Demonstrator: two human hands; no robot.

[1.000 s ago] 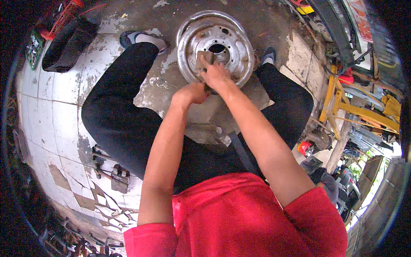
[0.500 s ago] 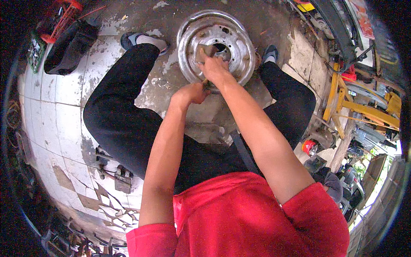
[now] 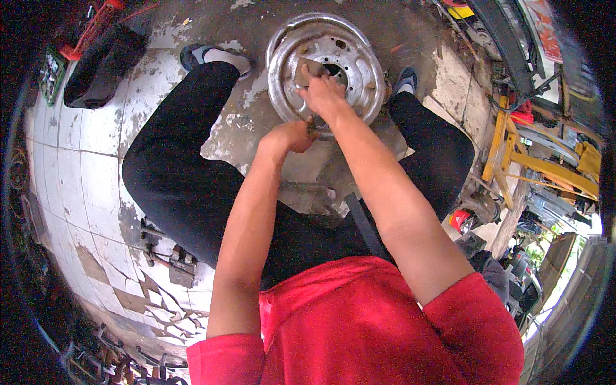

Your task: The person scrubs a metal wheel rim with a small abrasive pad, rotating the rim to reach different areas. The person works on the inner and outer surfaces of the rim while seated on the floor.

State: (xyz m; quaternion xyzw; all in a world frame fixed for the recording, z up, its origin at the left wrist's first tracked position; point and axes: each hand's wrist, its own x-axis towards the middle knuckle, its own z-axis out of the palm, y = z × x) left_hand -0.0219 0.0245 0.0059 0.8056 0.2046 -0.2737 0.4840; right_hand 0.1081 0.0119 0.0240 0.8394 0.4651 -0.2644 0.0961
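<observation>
A bare silvery steel wheel rim (image 3: 368, 96) rests on the floor between my feet, its face with the centre hole and bolt holes toward me. My left hand (image 3: 292, 136) is closed on the rim's near edge, thumb up. My right hand (image 3: 323, 95) reaches over the face beside the centre hole. Its fingers press a small flat brownish-grey piece (image 3: 312, 67), like a folded sheet, against the metal; its exact kind does not show.
A black bag-like thing (image 3: 106, 67) lies at the far left near a red stand (image 3: 90, 32). Dark metal tools (image 3: 183, 266) sit on the cracked white tiles at left. A yellow metal frame (image 3: 504, 141) and a red-and-silver lamp-like object (image 3: 462, 220) are at right.
The right hand has shifted slightly down over the rim's face, and the flat piece it presses is tilted differently. The left hand keeps its hold on the near edge.
</observation>
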